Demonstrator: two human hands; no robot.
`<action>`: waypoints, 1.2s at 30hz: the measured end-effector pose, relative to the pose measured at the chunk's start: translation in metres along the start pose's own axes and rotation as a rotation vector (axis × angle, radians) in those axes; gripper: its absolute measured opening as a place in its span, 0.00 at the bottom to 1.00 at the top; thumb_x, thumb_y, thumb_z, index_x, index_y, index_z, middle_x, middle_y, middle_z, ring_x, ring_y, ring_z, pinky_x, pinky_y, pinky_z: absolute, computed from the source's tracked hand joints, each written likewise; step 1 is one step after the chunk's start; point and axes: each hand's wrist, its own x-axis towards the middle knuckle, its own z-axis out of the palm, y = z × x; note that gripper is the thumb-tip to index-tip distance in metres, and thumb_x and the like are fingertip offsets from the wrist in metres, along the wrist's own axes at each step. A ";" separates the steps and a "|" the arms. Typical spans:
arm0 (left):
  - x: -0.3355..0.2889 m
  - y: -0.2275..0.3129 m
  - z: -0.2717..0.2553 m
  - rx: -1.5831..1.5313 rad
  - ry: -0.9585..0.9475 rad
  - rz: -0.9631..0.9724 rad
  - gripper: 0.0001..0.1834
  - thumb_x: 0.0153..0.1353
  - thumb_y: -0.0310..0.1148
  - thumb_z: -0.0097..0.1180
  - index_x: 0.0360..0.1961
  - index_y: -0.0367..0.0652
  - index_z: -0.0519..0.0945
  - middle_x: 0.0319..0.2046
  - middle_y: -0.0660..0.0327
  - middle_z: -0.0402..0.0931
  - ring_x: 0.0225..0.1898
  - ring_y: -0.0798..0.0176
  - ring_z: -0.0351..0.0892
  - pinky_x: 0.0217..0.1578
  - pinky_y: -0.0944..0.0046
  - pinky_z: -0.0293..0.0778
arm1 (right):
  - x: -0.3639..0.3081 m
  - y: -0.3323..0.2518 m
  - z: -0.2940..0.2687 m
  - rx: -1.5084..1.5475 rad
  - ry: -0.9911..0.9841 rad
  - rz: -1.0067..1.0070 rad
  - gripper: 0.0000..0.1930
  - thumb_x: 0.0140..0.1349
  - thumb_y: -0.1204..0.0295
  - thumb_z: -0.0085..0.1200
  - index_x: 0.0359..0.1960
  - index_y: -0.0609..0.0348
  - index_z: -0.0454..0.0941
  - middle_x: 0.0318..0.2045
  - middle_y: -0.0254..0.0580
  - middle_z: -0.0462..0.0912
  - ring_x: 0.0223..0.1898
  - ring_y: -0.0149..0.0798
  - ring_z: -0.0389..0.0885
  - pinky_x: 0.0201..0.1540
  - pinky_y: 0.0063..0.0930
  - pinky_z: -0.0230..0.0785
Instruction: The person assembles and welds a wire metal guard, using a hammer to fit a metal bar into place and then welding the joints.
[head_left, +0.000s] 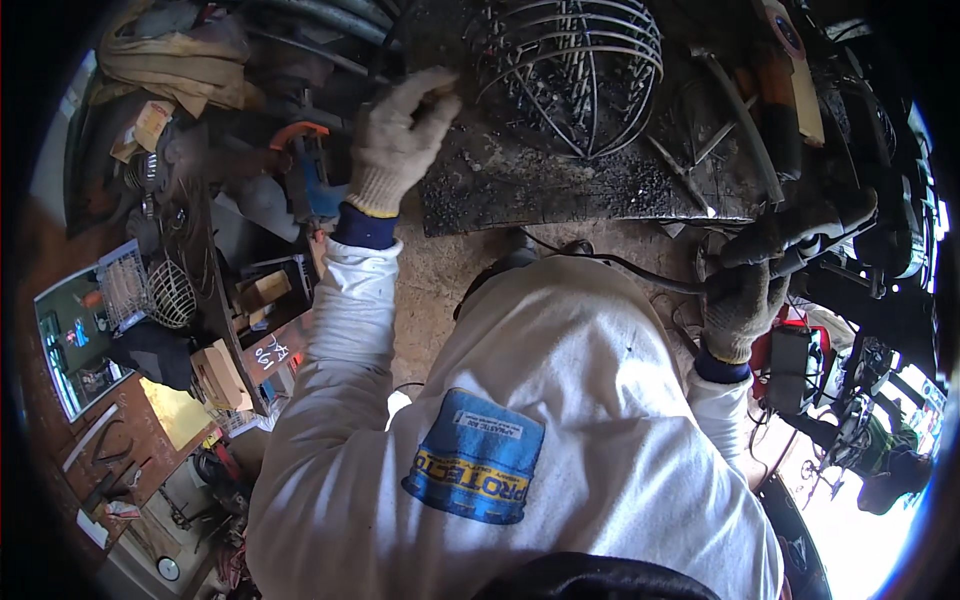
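My left hand (405,140), in a pale knit glove, hovers by the left edge of a blackened workbench (500,195). Its fingers are loosely curved, with a gap between thumb and fingers and nothing visible in them. Off the bench's near right corner, my gloved right hand (745,305) is closed around a dark welding electrode holder (800,238), and a black cable (640,277) runs to that hand. On the bench lies a rounded cage of bent metal rods (592,110), its curved bars meeting at a point toward me.
Dark grit and loose metal rods (690,175) lie on the bench, and an angle grinder (780,90) is at its right. A blue clamp (318,190) and cluttered shelves stand left. A wire basket (172,295) sits lower left. Another person (890,475) is at far right.
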 end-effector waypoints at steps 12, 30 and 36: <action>0.009 0.018 0.043 0.401 0.086 0.169 0.12 0.61 0.37 0.67 0.43 0.45 0.85 0.36 0.52 0.86 0.37 0.47 0.87 0.37 0.55 0.82 | 0.023 -0.049 0.012 0.836 0.235 0.816 0.16 0.68 0.66 0.60 0.51 0.62 0.76 0.29 0.32 0.80 0.21 0.21 0.73 0.21 0.17 0.59; -0.004 0.030 0.066 0.573 0.259 -0.015 0.10 0.60 0.36 0.68 0.42 0.49 0.86 0.37 0.51 0.86 0.35 0.47 0.87 0.36 0.55 0.81 | 0.020 0.049 0.006 0.343 -0.049 0.217 0.16 0.61 0.79 0.58 0.52 0.56 0.82 0.49 0.49 0.79 0.41 0.43 0.84 0.36 0.30 0.78; -0.011 0.054 0.045 0.490 0.330 -0.091 0.12 0.63 0.37 0.66 0.45 0.47 0.87 0.42 0.57 0.87 0.40 0.54 0.88 0.43 0.62 0.80 | 0.028 0.051 -0.002 0.496 -0.103 0.442 0.24 0.51 0.77 0.67 0.53 0.55 0.82 0.50 0.55 0.79 0.48 0.55 0.81 0.48 0.43 0.74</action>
